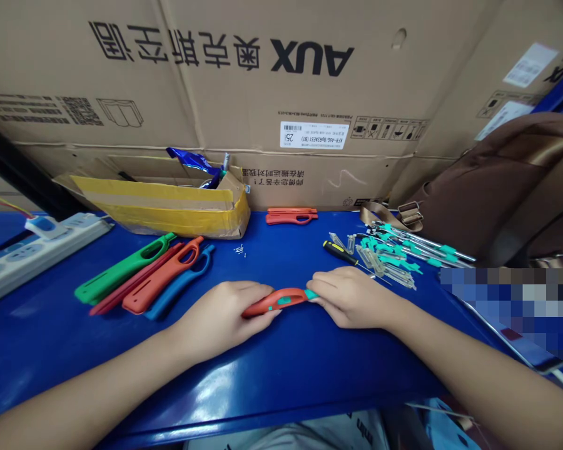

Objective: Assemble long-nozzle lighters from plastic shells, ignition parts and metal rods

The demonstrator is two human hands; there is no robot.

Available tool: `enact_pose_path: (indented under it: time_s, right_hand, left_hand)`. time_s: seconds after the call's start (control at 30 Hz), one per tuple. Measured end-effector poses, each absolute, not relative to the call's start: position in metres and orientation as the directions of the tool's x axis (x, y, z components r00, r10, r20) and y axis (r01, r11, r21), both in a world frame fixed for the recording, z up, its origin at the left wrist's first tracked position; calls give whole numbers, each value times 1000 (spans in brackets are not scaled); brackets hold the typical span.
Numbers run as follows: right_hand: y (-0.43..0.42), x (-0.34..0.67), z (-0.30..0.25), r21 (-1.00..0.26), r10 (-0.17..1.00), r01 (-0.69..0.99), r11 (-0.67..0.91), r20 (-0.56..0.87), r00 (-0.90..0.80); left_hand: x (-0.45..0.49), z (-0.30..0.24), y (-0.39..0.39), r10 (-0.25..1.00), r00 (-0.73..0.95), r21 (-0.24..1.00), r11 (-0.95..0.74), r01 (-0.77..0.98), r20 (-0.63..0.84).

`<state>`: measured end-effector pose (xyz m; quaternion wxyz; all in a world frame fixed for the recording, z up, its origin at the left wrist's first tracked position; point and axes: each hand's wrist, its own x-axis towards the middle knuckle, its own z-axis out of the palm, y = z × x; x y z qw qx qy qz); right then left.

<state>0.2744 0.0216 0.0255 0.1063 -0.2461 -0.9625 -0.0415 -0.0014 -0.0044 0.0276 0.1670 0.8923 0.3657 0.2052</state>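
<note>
My left hand [225,315] and my right hand [351,297] both grip one orange plastic handle shell [274,302] just above the blue table [281,369]. The left hand is wrapped round the shell's left end. The right hand pinches its right end, where a teal piece [311,294] sticks out. A teal part also shows through the shell's slot.
Green, red, orange and blue handle shells [145,275] lie at the left. Two more orange shells [291,215] rest at the back. Several teal-and-metal inserts [394,253] and a black-and-yellow screwdriver [340,253] lie at the right. A taped cardboard box [169,206], a power strip [32,247] and a brown bag [488,187] border the table.
</note>
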Motion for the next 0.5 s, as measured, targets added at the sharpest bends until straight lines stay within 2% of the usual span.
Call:
enact_pose_path:
  time_s: [0.13, 0.33, 0.4, 0.5]
  right_hand:
    - [20, 273, 29, -64, 514, 514, 856, 228, -827]
    - [19, 271, 38, -311, 576, 521, 795, 120, -809]
    - [20, 270, 40, -323, 602, 549, 771, 89, -793]
    - [22, 270, 42, -277, 648, 614, 739, 45, -760]
  left_hand:
    - [-5, 26, -3, 651, 688, 274, -759, 590, 322]
    - [-7, 27, 3, 572, 731, 47, -798, 601, 371]
    - [-8, 28, 6, 542, 742, -6, -806, 592, 394]
    - [-10, 28, 11, 559, 732, 8, -797, 604, 390]
